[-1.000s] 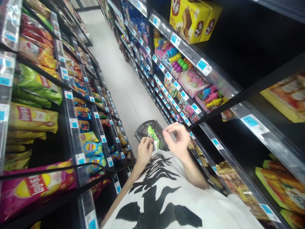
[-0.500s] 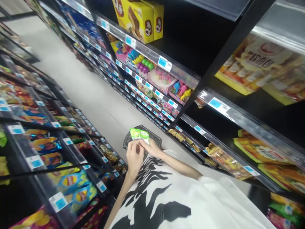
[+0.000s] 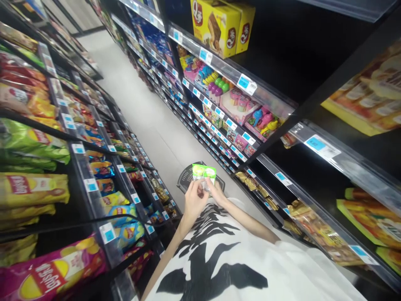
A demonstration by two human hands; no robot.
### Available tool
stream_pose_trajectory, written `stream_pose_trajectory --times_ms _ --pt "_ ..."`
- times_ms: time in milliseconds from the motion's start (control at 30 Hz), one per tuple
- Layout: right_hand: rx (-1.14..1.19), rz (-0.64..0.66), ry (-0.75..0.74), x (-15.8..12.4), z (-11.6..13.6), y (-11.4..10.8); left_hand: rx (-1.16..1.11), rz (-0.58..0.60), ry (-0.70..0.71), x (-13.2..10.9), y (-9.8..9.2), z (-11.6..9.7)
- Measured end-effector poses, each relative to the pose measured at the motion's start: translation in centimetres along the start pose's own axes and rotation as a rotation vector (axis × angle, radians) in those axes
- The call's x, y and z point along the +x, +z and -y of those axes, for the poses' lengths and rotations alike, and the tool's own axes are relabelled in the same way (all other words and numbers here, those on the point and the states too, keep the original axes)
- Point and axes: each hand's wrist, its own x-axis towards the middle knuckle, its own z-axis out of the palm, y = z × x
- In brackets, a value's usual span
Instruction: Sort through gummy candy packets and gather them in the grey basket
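A small green and white snack packet [image 3: 203, 170] is held up between my two hands, in front of my body. My left hand [image 3: 196, 196] is closed, its fingers pinching the packet's lower left edge. On the other side, my right hand [image 3: 216, 191] grips the packet's lower right part, thumb lying over its front. The fingertips of both hands nearly meet at the packet's lower edge. Beneath the hands is a dark grey plastic basket [image 3: 185, 179] with a slotted wall; the packet and hands hide much of it.
Snack shelves line both sides of a narrow aisle floor [image 3: 147, 121]. Chip bags [image 3: 53, 271] fill the left shelves, with black bars across their front. On the right stand yellow cake boxes [image 3: 219, 29], colourful toy candies [image 3: 219, 88] and bread packs [image 3: 366, 221].
The view has swung left, so the shelves, basket and hands appear further right in the picture. Both hands still hold the packet, which now faces me more squarely.
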Motion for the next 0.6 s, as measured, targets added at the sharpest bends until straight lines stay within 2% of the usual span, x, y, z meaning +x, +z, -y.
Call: stream_pose_trajectory --times_ms 133,300,600 --pt "0.065 -0.013 0.084 -0.07 0.02 0.12 -0.011 0.008 0.015 -0.46 0.12 0.22" --pt "0.187 -0.043 0.080 0.02 -0.26 0.29 -0.036 -0.030 0.090 -0.92 0.25 0.29" --pt "0.286 -0.047 0.105 0.10 -0.36 0.41 -0.057 -0.056 0.056 -1.08 0.32 -0.03"
